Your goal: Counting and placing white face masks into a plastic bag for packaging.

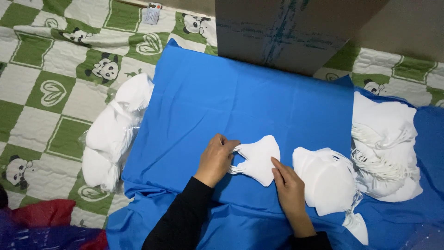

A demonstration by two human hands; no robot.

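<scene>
Both forearms, in black sleeves, come in from the bottom edge and meet near the lower middle of the frame. The left hand (215, 159) is curled, knuckles up, its fingers closed on the ear loops (237, 159) at the left end of a folded white mask (260, 159). The right hand (289, 189) lies flatter, fingers together and stretched toward the upper left, the fingertips pressing on the mask's lower right edge; it pins rather than pinches, and nothing is enclosed in it.

The mask lies flat between the two hands, just right of the left fist and just above the right fingertips, its point toward the bottom.

It rests on a blue cloth (240, 102) spread across the centre of the frame. Just right of the right hand sits a small stack of masks (326, 178), and further right, a larger heap (386, 148) with loops hanging out. At the cloth's left edge lies a clear bag of masks (113, 134). Under everything is a green and white checked quilt (37, 92) with pandas and hearts. A cardboard box (286, 32) stands at the top centre, and red fabric (44, 215) shows in the lower left corner.
</scene>
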